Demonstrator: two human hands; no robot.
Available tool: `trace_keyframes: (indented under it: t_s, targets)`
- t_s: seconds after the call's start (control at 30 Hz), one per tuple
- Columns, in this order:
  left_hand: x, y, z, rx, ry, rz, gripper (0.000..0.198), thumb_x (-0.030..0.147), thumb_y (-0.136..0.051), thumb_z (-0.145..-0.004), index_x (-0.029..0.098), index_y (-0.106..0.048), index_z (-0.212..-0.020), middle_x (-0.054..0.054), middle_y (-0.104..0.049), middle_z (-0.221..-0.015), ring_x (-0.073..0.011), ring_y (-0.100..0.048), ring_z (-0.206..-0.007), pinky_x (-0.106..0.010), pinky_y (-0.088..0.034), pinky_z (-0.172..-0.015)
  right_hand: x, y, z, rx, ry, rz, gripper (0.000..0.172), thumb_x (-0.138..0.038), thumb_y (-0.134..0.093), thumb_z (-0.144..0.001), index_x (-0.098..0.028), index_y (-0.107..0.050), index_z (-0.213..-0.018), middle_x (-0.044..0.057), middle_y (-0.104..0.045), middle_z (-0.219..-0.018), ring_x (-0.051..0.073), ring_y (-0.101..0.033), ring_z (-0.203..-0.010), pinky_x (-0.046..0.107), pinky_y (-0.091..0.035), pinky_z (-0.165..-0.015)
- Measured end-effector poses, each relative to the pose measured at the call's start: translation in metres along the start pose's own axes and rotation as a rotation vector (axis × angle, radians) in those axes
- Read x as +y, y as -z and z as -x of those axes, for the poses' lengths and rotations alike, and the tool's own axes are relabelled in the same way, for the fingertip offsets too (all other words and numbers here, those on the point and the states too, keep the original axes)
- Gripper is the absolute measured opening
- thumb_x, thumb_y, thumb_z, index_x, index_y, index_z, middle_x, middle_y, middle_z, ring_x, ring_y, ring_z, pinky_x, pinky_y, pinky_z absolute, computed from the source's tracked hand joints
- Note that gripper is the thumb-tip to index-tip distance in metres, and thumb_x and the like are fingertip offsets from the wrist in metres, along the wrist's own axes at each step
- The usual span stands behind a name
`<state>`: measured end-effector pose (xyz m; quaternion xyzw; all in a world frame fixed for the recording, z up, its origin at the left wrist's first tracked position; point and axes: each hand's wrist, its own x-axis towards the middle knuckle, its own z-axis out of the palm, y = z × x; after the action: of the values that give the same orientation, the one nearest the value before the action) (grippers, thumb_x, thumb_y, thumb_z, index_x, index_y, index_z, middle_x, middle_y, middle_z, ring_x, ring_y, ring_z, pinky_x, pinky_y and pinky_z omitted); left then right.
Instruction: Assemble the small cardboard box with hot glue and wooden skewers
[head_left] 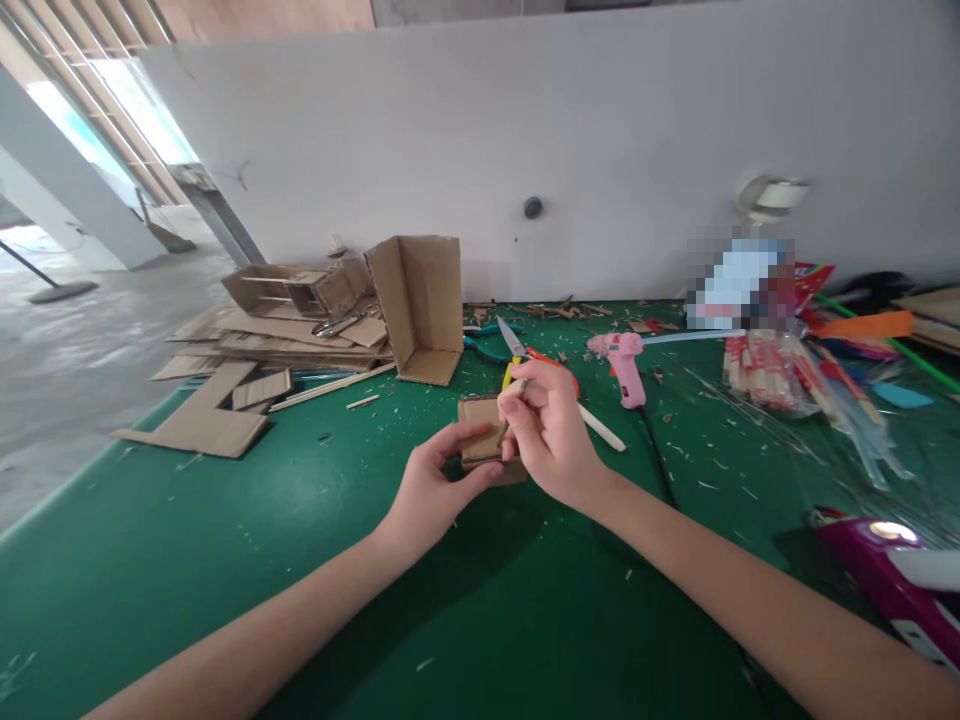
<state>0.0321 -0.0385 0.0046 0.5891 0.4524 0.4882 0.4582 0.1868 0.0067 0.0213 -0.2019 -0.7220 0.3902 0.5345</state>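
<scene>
1. A small, brown, boxy cardboard piece [478, 411] lies between the two hands, over the smooth green tabletop [337, 600]; the left hand [442, 472] is half-closed around the piece's left side, thumb along the near edge, fingers across the top, holding it.
2. At the piece's right side, the right hand [551, 430] is curled nearly closed; its thumb and fingertips pinch a slim brownish sliver [502, 434]; whether that is wood or cardboard I cannot tell.
3. The step in hand looks like fine fingertip work on the cardboard piece, perhaps fitting or pressing; the next move seems to call for a steady left hold and a small, exact motion on the right.
4. Right of the cardboard piece lies a pale, flat wooden strip [602, 428]; farther right and beyond stands a pink plastic glue gun [628, 372]; silver-bladed, orange-handled scissors [512, 338] lie just beyond the piece.
5. Beyond it to the left stands a tall, open brown cardboard corner [429, 310]; farthest behind it all is a plain whitish wall [450, 140].
</scene>
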Motion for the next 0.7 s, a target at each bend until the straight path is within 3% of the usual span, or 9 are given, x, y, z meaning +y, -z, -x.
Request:
trace_keyframes:
  t_s: [0.13,0.33,0.7]
  targets:
    - [0.000,0.002,0.001,0.020,-0.020,-0.059,0.044,0.030,-0.073,-0.074,0.016,-0.062,-0.115,-0.010,-0.069,-0.111,-0.0245,-0.065,-0.102,-0.040,-0.053,-0.089,0.000,0.000,0.000,-0.013,0.010,0.004,0.023,-0.030,-0.042,-0.099,-0.031,-0.033,-0.120,-0.004,-0.048,-0.083,0.005,-0.050,-0.050,0.021,-0.050,-0.046]
    - [0.005,0.006,-0.001,0.012,-0.023,-0.104,0.032,0.030,-0.073,-0.074,0.018,-0.070,-0.103,-0.006,-0.074,-0.094,-0.0206,-0.068,-0.086,-0.033,-0.055,-0.076,0.001,0.000,-0.001,-0.023,-0.003,0.017,0.022,-0.031,-0.040,-0.100,-0.030,-0.032,-0.120,-0.005,-0.047,-0.080,0.005,-0.049,-0.047,0.022,-0.048,-0.045]
    - [0.002,0.007,-0.003,0.037,0.011,-0.051,0.037,0.030,-0.078,-0.070,0.020,-0.072,-0.105,-0.005,-0.076,-0.096,-0.0193,-0.069,-0.084,-0.032,-0.057,-0.076,-0.009,0.006,-0.011,-0.140,0.030,0.245,0.020,-0.026,-0.038,-0.100,-0.027,-0.033,-0.120,-0.005,-0.048,-0.075,0.008,-0.050,-0.058,0.024,-0.043,-0.054]
